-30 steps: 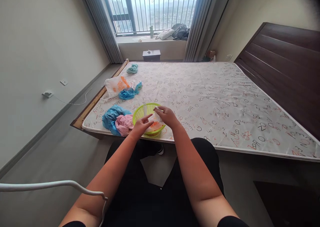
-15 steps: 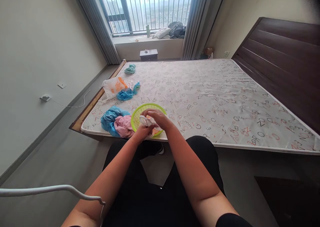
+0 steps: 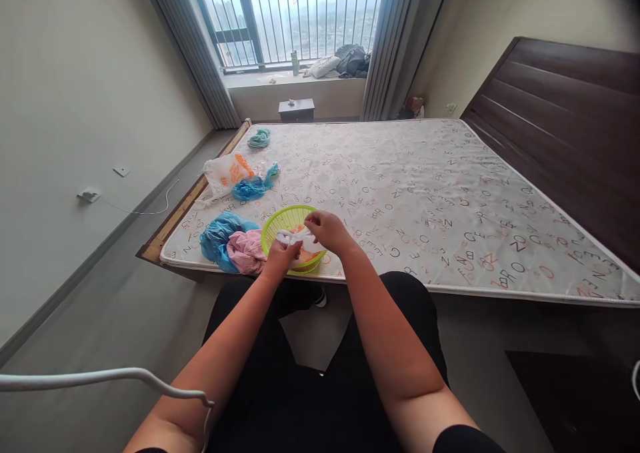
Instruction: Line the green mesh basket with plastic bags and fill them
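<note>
A thin white plastic bag with orange on it (image 3: 311, 246) is stretched between my two hands over a lime-green mesh basket (image 3: 269, 225) at the near edge of the bed. My left hand (image 3: 283, 256) is closed on the bag's bunched white part, thumb on top. My right hand (image 3: 327, 231) pinches the bag at its right side, fingertips pressed together. Against the basket's left side lies a pink towel (image 3: 246, 252), beside a crumpled blue plastic bag (image 3: 225, 233). What lies under the white bag is hidden.
On the letter-printed mattress (image 3: 410, 193) lie a second blue bag (image 3: 250, 188), a white-and-orange bag (image 3: 223, 173) and a teal cloth bundle (image 3: 259, 138). A dark headboard (image 3: 555, 106) stands right. A white cable (image 3: 100, 378) crosses the lower left.
My right hand has moved from over my left hand to the right, and the white bag is now spread out between them. The basket and cloths lie where they were.
</note>
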Demonstrator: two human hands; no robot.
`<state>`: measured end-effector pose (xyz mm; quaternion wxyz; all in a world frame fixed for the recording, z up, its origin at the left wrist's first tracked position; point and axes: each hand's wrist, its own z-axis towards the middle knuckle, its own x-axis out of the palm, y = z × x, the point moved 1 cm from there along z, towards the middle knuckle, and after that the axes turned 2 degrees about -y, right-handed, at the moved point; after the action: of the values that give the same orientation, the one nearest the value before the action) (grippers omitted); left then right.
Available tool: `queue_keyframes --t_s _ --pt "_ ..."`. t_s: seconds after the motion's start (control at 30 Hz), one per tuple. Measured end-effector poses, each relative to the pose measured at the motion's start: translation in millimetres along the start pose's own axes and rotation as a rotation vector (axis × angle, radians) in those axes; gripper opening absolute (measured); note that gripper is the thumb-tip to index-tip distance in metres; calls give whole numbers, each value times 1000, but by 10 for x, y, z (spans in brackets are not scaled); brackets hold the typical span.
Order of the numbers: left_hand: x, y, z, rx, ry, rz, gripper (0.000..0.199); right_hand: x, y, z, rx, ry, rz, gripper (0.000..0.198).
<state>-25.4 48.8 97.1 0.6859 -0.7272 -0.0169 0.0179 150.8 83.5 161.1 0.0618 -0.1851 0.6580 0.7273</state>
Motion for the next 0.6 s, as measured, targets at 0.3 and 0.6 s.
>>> queue_keyframes --t_s 0.3,0.6 --pt "-56 -83 148 -45 1 -119 30 194 1 -64 -153 223 -358 13" --pt "-165 -211 149 12 163 244 36 195 -212 -72 -369 27 -606 30"
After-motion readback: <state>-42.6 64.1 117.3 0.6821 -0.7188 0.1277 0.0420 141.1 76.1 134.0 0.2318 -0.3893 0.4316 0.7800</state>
